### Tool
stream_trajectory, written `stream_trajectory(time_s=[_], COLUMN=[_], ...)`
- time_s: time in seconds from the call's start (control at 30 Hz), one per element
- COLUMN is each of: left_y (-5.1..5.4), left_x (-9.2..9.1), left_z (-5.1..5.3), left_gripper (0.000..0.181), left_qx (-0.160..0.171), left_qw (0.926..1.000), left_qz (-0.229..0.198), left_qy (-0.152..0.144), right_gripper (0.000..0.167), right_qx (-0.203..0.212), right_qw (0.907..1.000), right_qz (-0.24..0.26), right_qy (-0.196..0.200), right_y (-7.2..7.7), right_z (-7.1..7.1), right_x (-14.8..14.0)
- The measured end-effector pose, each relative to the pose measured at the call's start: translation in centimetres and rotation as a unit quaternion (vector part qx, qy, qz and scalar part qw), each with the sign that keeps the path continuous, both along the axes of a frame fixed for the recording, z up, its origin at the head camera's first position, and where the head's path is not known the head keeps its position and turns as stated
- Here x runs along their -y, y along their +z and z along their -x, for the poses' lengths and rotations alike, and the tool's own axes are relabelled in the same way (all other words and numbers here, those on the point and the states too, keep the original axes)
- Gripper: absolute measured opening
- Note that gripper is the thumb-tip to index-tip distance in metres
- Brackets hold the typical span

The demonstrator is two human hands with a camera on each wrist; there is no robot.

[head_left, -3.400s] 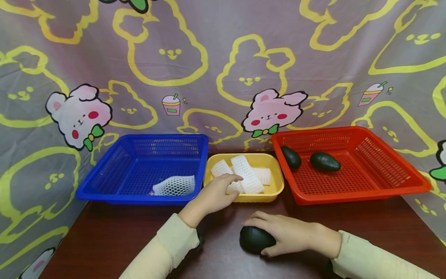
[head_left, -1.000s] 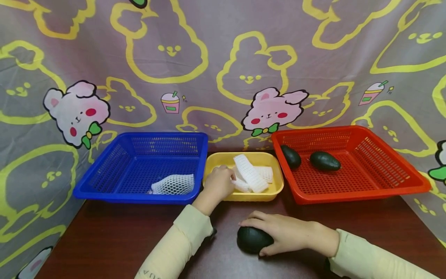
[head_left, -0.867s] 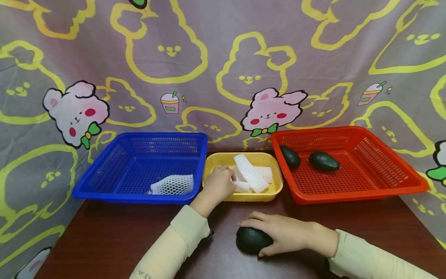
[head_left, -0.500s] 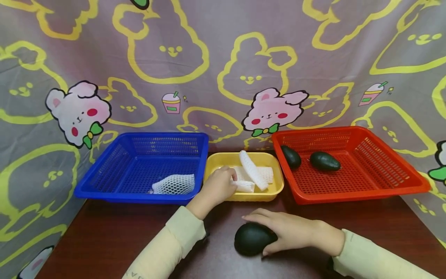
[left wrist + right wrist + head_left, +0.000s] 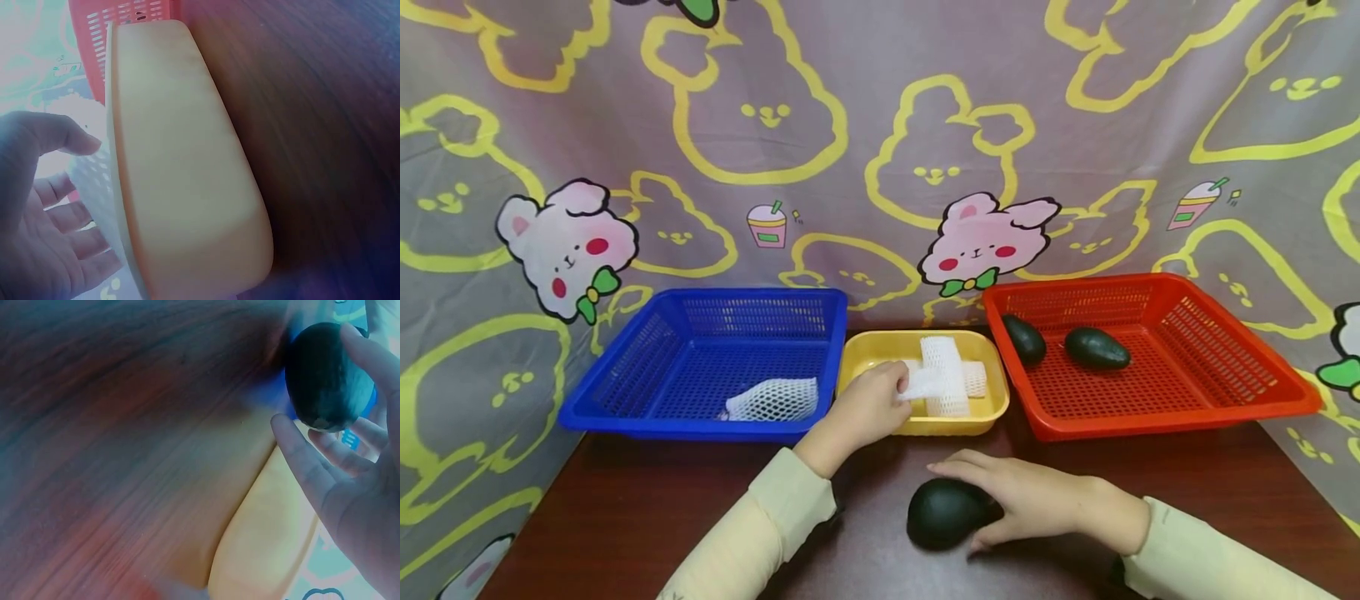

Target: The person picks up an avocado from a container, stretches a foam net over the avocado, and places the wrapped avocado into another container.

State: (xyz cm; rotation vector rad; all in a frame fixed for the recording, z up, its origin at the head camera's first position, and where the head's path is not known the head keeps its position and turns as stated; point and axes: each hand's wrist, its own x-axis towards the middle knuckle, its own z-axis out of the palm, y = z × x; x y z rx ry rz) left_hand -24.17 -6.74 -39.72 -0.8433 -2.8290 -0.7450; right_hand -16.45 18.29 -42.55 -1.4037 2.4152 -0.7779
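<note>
Yellow tray (image 5: 951,427) set between blue basket (image 5: 700,428) and red basket (image 5: 1165,427), rims just beside; little side room left. A strip of table (image 5: 647,500) is seen between the tray's near edge and the avocado (image 5: 945,514). Avocado gripped by the right hand (image 5: 1037,500), thumb and fingers around it; contact with the table cannot be told. White foam net (image 5: 919,383) pinched at its end over the tray by the left hand (image 5: 867,406). Tray's long outer wall shown broadly in the left wrist view, barely from the head. Crossing net (image 5: 946,375) straightened since half a second ago, when slanted.
</note>
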Motion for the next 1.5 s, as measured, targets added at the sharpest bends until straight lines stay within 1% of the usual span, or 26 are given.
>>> stream_trajectory(time_s=[0.17, 0.27, 0.47, 0.57, 0.7, 0.77, 0.87, 0.9, 1.03, 1.13, 1.27, 1.33, 1.4, 1.5], left_y=[0.1, 0.1, 0.0, 0.0, 0.3, 0.5, 1.0, 1.1, 1.7, 2.1, 2.6, 2.8, 3.1, 3.2], left_x=[0.1, 0.1, 0.3, 0.5, 0.7, 0.8, 0.9, 0.9, 0.9, 0.8, 0.8, 0.8, 0.9, 0.9], left_z=[-0.3, -0.5, -0.9, -1.1, -1.3, -1.4, -1.5, -1.5, -1.6, -1.7, -1.9, -2.1, -2.3, -2.7], left_gripper=[0.025, 0.026, 0.029, 0.029, 0.030, 0.031, 0.033, 0.033, 0.036, 0.037, 0.038, 0.039, 0.039, 0.041], left_qx=[-0.012, -0.019, -0.025, -0.030, -0.048, -0.059, -0.072, -0.071, -0.070, -0.081, -0.098, -0.093, -0.082, -0.070], left_qw=[0.9997, 0.9993, 0.9983, 0.9976, 0.9958, 0.9946, 0.9931, 0.9929, 0.9923, 0.9909, 0.9885, 0.9887, 0.9894, 0.9896], left_qz=[-0.005, -0.007, -0.021, -0.029, -0.040, -0.044, -0.044, -0.043, -0.038, -0.034, -0.031, -0.030, -0.029, -0.029], left_qy=[-0.023, -0.033, -0.048, -0.056, -0.067, -0.073, -0.081, -0.084, -0.094, -0.102, -0.111, -0.114, -0.116, -0.123], right_gripper=[0.080, 0.077, 0.066, 0.060, 0.052, 0.051, 0.052, 0.052, 0.045, 0.039, 0.043, 0.044, 0.044, 0.042], right_qx=[0.012, 0.006, -0.040, -0.074, -0.128, -0.150, -0.169, -0.174, -0.196, -0.213, -0.248, -0.264, -0.271, -0.263], right_qw=[0.9998, 0.9997, 0.9987, 0.9962, 0.9890, 0.9842, 0.9781, 0.9762, 0.9688, 0.9625, 0.9487, 0.9418, 0.9382, 0.9411], right_qz=[-0.007, -0.008, 0.012, 0.026, 0.047, 0.059, 0.080, 0.087, 0.116, 0.141, 0.176, 0.189, 0.197, 0.197], right_qy=[-0.014, -0.023, -0.031, -0.038, -0.058, -0.073, -0.091, -0.095, -0.097, -0.092, -0.089, -0.088, -0.087, -0.078], right_y=[0.4, 0.8, 2.0, 2.7, 3.6, 4.0, 4.5, 4.6, 5.0, 5.3, 5.5, 5.5, 5.6, 5.7], right_z=[-0.1, 0.0, 0.0, 0.1, 0.5, 0.8, 1.2, 1.3, 1.9, 2.2, 2.6, 2.8, 2.9, 3.1], right_x=[-0.3, -0.6, -0.7, -0.8, -1.0, -1.1, -1.2, -1.2, -1.3, -1.3, -1.0, -0.9, -0.8, -0.6])
